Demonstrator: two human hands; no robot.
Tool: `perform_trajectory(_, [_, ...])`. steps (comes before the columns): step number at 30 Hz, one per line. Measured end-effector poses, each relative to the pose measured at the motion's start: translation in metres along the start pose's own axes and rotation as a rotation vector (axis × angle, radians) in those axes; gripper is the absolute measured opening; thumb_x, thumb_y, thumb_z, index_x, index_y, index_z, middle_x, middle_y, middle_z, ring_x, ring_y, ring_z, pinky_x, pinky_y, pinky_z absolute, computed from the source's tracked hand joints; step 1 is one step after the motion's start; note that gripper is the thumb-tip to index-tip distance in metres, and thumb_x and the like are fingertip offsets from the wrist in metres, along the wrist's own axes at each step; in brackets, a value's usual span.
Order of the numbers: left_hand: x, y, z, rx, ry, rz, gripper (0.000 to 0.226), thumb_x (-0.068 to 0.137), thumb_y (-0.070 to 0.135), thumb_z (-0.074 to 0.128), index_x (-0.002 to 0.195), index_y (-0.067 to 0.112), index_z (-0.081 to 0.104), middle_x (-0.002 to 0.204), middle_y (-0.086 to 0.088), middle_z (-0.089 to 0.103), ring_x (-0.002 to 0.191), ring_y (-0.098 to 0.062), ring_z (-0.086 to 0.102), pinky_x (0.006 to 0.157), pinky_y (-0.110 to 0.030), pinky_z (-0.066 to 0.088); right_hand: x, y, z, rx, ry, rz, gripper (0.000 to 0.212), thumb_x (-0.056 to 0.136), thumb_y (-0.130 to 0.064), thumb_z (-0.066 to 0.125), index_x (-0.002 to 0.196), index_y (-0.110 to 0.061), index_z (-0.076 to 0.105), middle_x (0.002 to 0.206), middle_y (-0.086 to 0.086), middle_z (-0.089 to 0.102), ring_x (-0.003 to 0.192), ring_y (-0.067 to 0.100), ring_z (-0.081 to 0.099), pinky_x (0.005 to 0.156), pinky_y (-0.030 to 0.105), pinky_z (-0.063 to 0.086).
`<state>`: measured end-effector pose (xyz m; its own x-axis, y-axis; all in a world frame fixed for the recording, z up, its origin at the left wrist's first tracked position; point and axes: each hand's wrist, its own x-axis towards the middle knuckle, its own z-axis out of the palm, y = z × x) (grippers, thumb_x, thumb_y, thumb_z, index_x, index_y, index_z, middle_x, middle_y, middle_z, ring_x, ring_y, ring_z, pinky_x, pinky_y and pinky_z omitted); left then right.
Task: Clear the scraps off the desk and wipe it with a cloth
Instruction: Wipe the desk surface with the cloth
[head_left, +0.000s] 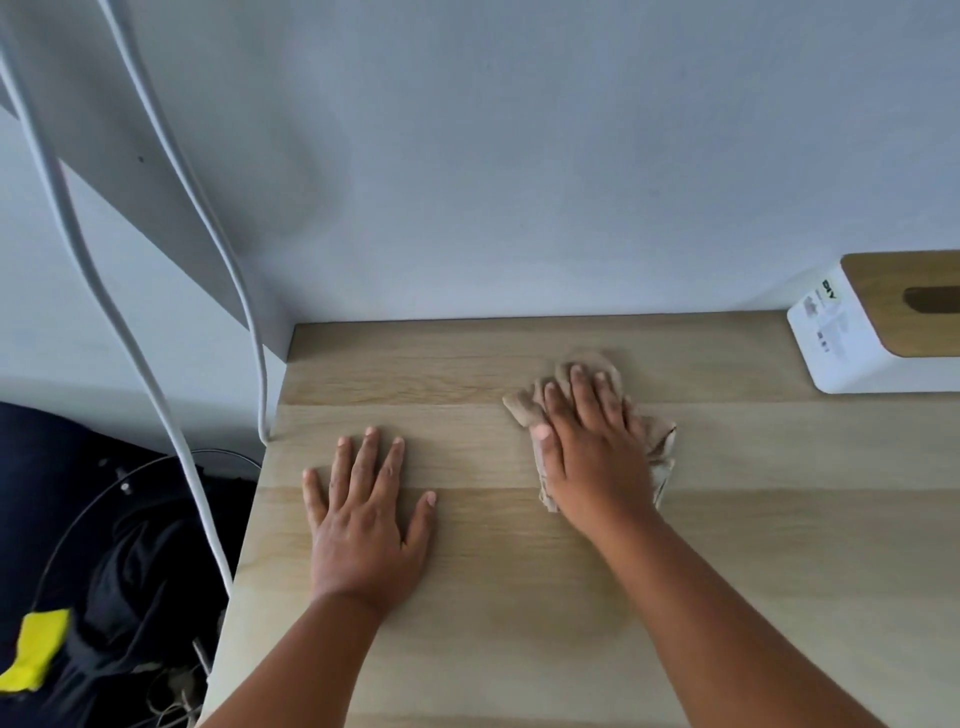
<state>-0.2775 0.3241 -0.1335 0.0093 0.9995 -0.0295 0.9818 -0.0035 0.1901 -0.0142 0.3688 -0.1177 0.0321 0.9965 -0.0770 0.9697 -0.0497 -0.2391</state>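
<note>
My right hand (592, 447) presses flat on the cloth (657, 441) at the surface's (779, 519) centre; my left hand (363, 519) rests flat, fingers spread, at nine o'clock from it. A box (852, 343) sits at two o'clock.

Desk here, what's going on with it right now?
A person is wiping the wooden desk. The right hand presses a beige cloth flat onto the desktop with straight fingers, toward the back. The left hand rests palm down on the bare wood beside it, fingers spread. No scraps show on the visible surface. A white tissue box stands at the back right, against the wall.
</note>
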Motion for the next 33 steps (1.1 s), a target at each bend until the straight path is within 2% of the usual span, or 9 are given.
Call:
perform_trajectory(4, [0.000,0.000,-0.001,0.003,0.002,0.000,0.074,0.098,0.070,0.026,0.160,0.031,0.031,0.172,0.004,0.018,0.160,-0.018,-0.003,0.126,-0.059,0.005,-0.076,0.023,0.001,-0.054,-0.012,-0.153,0.062,0.097,-0.056,0.043,0.155,-0.032,0.044,0.169,-0.002,0.029,0.155,0.024,0.029,0.117,0.047,0.035])
perform_trajectory(7, [0.000,0.000,-0.001,0.003,-0.001,0.003,0.074,0.098,0.069,0.027,0.160,0.030,0.033,0.172,0.004,0.019,0.160,-0.019,-0.001,0.126,-0.060,0.005,-0.099,0.073,-0.017,-0.053,0.013,-0.035,0.068,0.089,-0.065,0.054,0.147,-0.030,0.055,0.161,0.000,0.044,0.139,0.029,0.048,0.104,0.044,0.044])
perform_trajectory(9, [0.000,0.000,-0.002,0.003,-0.005,0.002,0.075,0.097,0.070,0.026,0.160,0.030,0.032,0.172,0.004,0.018,0.160,-0.019,-0.002,0.126,-0.060,0.005,-0.091,0.100,-0.026,-0.075,0.034,0.086,0.065,0.092,-0.059,0.049,0.143,-0.020,0.061,0.156,0.007,0.048,0.131,0.037,0.051,0.105,0.048,0.045])
perform_trajectory(14, [0.001,0.000,-0.003,0.007,-0.015,-0.003,0.075,0.098,0.070,0.025,0.161,0.030,0.031,0.172,0.005,0.016,0.160,-0.019,-0.004,0.126,-0.060,0.004,-0.019,0.096,-0.023,-0.014,0.174,0.337,0.064,0.091,-0.041,0.041,0.142,-0.006,0.058,0.156,0.021,0.044,0.142,0.044,0.039,0.114,0.057,0.035])
perform_trajectory(17, [0.001,0.000,-0.003,0.006,-0.013,0.003,0.074,0.098,0.070,0.025,0.161,0.031,0.029,0.172,0.005,0.015,0.160,-0.018,-0.005,0.127,-0.059,0.004,0.018,0.058,-0.017,0.027,0.102,0.395,0.070,0.093,-0.046,0.035,0.152,-0.010,0.046,0.164,0.024,0.030,0.153,0.045,0.020,0.123,0.062,0.019])
perform_trajectory(23, [0.001,0.001,-0.005,0.005,-0.027,-0.005,0.075,0.098,0.070,0.023,0.162,0.032,0.025,0.173,0.006,0.011,0.160,-0.017,-0.008,0.127,-0.058,0.001,-0.034,-0.010,0.012,-0.051,0.013,-0.089,0.067,0.099,-0.053,0.038,0.160,-0.025,0.032,0.172,0.013,0.015,0.159,0.037,0.004,0.125,0.061,0.014])
perform_trajectory(27, [0.001,0.003,-0.008,-0.001,-0.036,-0.008,0.075,0.097,0.071,0.023,0.162,0.032,0.025,0.173,0.006,0.011,0.160,-0.018,-0.007,0.127,-0.058,0.000,-0.121,0.021,0.018,-0.091,-0.010,-0.337,0.067,0.100,-0.051,0.043,0.161,-0.028,0.031,0.173,0.002,0.014,0.160,0.030,0.009,0.122,0.060,0.024])
perform_trajectory(30, [0.000,0.004,-0.010,-0.006,-0.041,-0.005,0.076,0.097,0.071,0.022,0.162,0.031,0.025,0.173,0.005,0.010,0.160,-0.019,-0.008,0.127,-0.058,-0.001,-0.155,0.083,0.000,-0.119,-0.010,-0.250,0.066,0.099,-0.051,0.041,0.160,-0.028,0.034,0.172,-0.001,0.020,0.158,0.030,0.018,0.119,0.063,0.029])
perform_trajectory(33, [0.000,0.004,-0.010,-0.004,-0.046,-0.006,0.077,0.097,0.071,0.020,0.163,0.032,0.023,0.173,0.006,0.008,0.159,-0.018,-0.010,0.127,-0.058,-0.002,-0.138,0.123,-0.019,-0.116,-0.021,0.043,0.066,0.097,-0.048,0.037,0.155,-0.019,0.045,0.168,0.009,0.031,0.155,0.036,0.026,0.117,0.065,0.030])
